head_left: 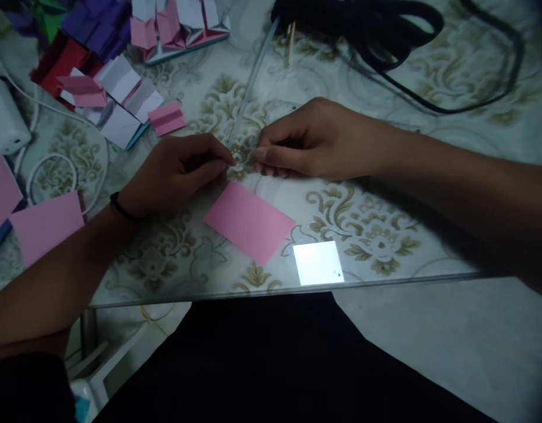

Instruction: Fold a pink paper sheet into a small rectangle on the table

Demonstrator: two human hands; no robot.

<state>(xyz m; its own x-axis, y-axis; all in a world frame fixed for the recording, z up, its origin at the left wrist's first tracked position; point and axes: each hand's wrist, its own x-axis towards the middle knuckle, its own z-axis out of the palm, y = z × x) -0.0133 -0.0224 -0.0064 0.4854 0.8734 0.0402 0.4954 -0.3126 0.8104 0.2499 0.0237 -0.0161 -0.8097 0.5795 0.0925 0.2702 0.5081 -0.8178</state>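
My left hand [182,167] and my right hand [301,141] face each other over the table with a small gap between their fingertips. Both are closed in a pinch. Something small and pale seems to lie between the fingertips, too faint to name. A rectangular pink paper [251,222] lies flat just below the fingers of my left hand. A long thin translucent strip [253,79] runs from the dark object at the back down towards the fingertips; whether either hand touches it I cannot tell. A small folded pink paper piece [167,117] sits beyond my left hand.
Folded pink-and-white paper units [123,100], red and purple paper pieces [97,29] crowd the back left. A white device [4,117] with a white cable and more pink sheets [48,226] lie left. A black cord [411,94] loops at back right. The table edge [235,292] is near me.
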